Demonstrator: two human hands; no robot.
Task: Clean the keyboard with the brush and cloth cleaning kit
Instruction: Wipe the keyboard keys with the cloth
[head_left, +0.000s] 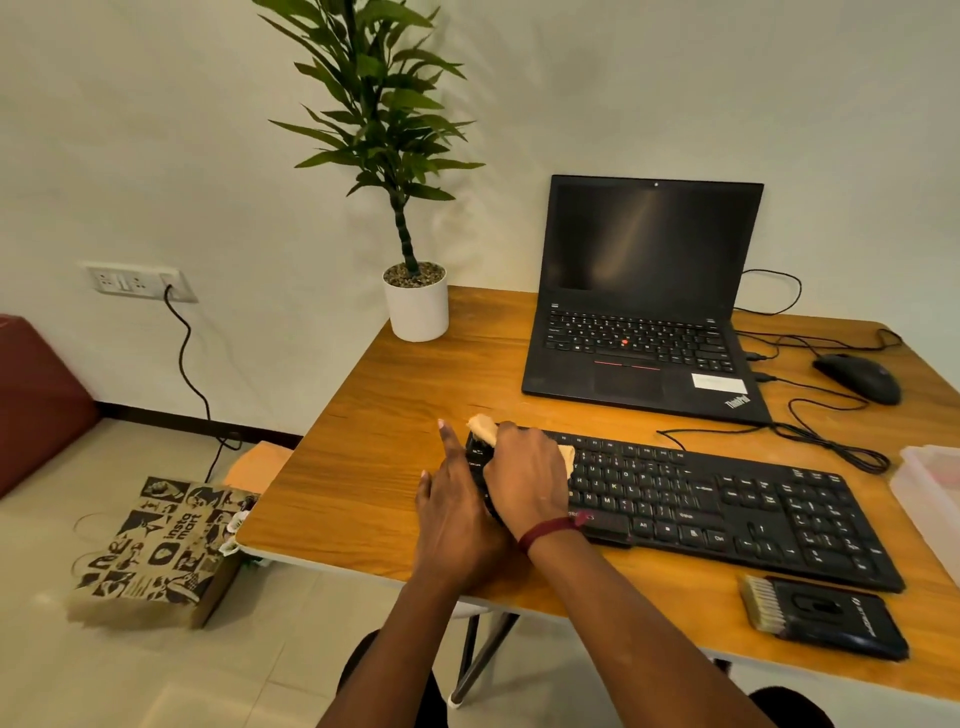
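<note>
A black keyboard (727, 499) lies across the wooden table (395, 405) in front of me. My right hand (524, 478) presses a tan cloth (485, 428) onto the keyboard's left end, fingers curled over it. My left hand (457, 499) lies against the keyboard's left edge with straight fingers, index finger pointing away from me. The black brush (821, 616) with pale bristles rests on the table near the front edge, right of my arms, untouched.
An open black laptop (644, 312) stands behind the keyboard, a mouse (857, 376) and cables to its right. A potted plant (415, 306) occupies the far left corner. A clear plastic box (930, 488) sits at the right edge. A printed paper bag (156, 551) stands on the floor.
</note>
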